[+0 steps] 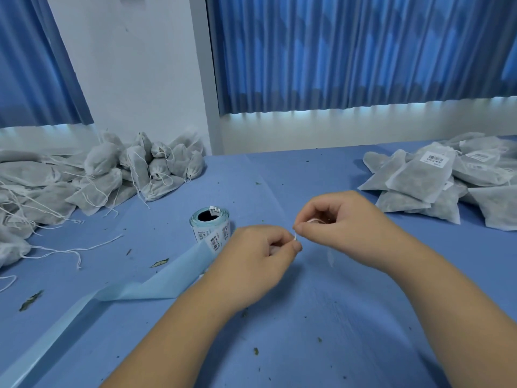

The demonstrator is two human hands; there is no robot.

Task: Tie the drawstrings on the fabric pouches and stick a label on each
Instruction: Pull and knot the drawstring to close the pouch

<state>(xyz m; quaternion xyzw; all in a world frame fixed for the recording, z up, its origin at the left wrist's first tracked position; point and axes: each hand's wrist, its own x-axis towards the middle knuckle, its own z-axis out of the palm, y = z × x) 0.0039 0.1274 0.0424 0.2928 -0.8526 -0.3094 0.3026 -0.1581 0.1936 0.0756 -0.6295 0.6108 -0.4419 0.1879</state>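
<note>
Untied pouches (92, 175) lie heaped far left, strings trailing toward the middle. The label roll (209, 228) stands just left of the left hand (257, 253), the nearer hand to both. It meets the right hand (344, 219) at centre, both pinching a white bit (296, 237), string or label, unclear. Labelled pouches (436, 175) are piled far right.
</note>
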